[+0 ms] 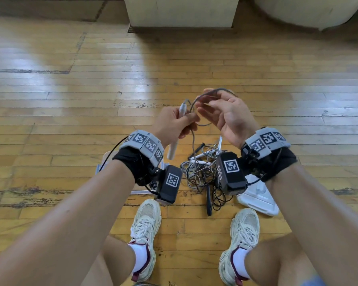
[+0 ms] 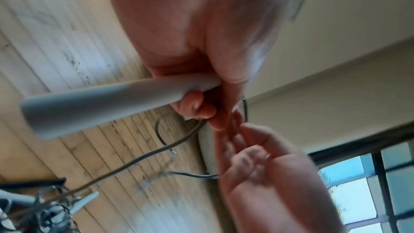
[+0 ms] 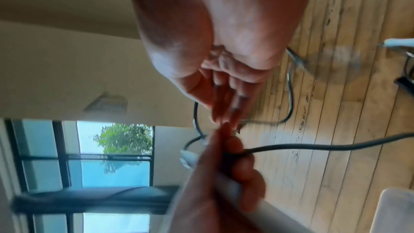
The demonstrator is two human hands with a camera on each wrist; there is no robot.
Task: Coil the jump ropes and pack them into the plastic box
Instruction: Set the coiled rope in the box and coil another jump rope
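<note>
While the left hand (image 1: 172, 122) has its fingers (image 2: 197, 107) wrapped round a white handle (image 1: 175, 139), the right hand (image 1: 225, 114) holds its fingers (image 3: 224, 95) nearly straight with a loop of grey rope (image 1: 213, 90) draped over them. The rope trails down to the tangled pile (image 1: 203, 172) on the floor, between the plastic box (image 1: 100, 168) and its lid (image 1: 258, 199). Keeping each loop the same size and feeding slack slowly should stop snags.
</note>
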